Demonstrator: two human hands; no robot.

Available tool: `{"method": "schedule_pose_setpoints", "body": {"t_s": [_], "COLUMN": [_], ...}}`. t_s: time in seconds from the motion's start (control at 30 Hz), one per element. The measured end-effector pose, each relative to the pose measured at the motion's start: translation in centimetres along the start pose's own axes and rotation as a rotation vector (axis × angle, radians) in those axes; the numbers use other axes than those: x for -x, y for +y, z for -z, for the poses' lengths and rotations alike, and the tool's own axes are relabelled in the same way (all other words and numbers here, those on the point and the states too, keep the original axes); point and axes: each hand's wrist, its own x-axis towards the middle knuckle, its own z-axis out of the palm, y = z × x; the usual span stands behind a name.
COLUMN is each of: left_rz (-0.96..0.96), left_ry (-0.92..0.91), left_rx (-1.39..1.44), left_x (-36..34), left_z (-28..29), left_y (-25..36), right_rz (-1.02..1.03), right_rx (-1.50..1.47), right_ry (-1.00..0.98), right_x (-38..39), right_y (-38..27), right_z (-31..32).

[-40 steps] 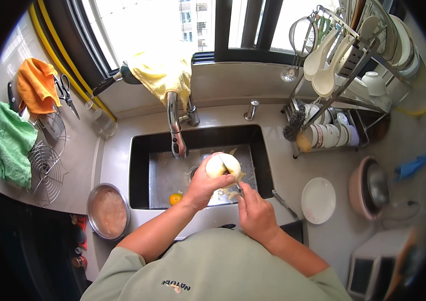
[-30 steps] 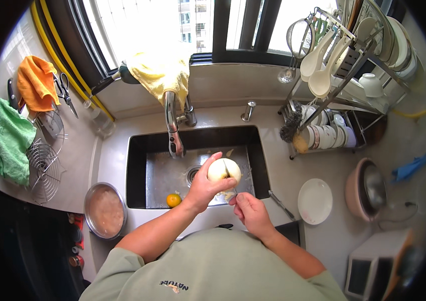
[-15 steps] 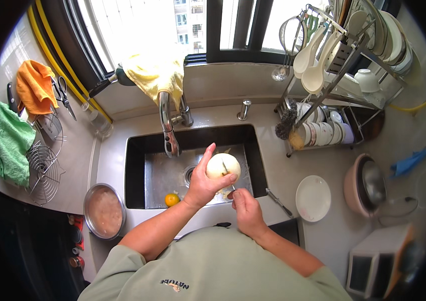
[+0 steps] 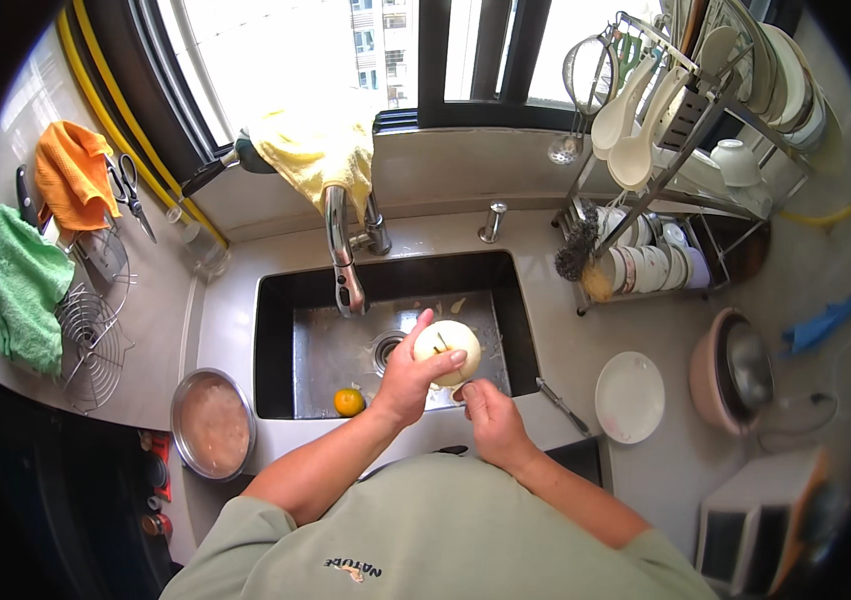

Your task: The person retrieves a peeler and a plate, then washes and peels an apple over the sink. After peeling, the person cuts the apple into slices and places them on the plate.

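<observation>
My left hand [image 4: 410,378] holds a pale, round peeled fruit [image 4: 448,345] over the steel sink [image 4: 280,340], fingers wrapped around its lower left side. My right hand [image 4: 485,408] sits just below and to the right of the fruit, closed on a small tool whose tip touches the fruit; the tool is mostly hidden. A small orange fruit [image 4: 348,401] lies on the sink floor near the front wall. Pale peel scraps [image 4: 445,306] lie at the back of the basin. The tap [image 4: 343,250] hangs over the sink's left part.
A metal bowl of pinkish liquid [image 4: 211,424] stands left of the sink. A white plate [image 4: 629,396] and a knife [image 4: 562,404] lie to the right, a pink pot [image 4: 730,368] beyond. A dish rack [image 4: 665,150] fills the right back. Cloths [image 4: 23,285] hang at left.
Both hands and the pale fruit have shifted slightly within the view while staying over the sink. The right hand has stayed close under the fruit.
</observation>
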Motion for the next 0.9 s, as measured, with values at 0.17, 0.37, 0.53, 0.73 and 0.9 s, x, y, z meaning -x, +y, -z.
{"method": "schedule_pose_setpoints", "body": {"t_s": [0.17, 0.37, 0.53, 0.73, 0.9], "left_rz": [-0.376, -0.095, -0.462, -0.147, -0.296], "left_ry": [-0.026, -0.019, -0.023, -0.007, -0.014], "left_rx": [-0.629, -0.175, -0.797, -0.197, -0.487], "left_x": [0.3, 0.3, 0.2, 0.5, 0.9], "left_z": [0.2, 0.2, 0.3, -0.3, 0.1], "left_y": [1.3, 1.0, 1.4, 1.0, 1.1], "right_rz": [-0.031, 0.016, -0.016, 0.094, 0.044], "right_rx": [-0.044, 0.001, -0.031, 0.018, 0.003], "right_ry": [-0.035, -0.029, -0.022, 0.009, -0.025], "right_x": [-0.2, -0.6, -0.4, -1.2, -0.9], "right_y": [1.5, 1.0, 2.2, 2.3, 2.4], "right_z": [-0.2, -0.5, -0.8, -0.8, -0.9]}}
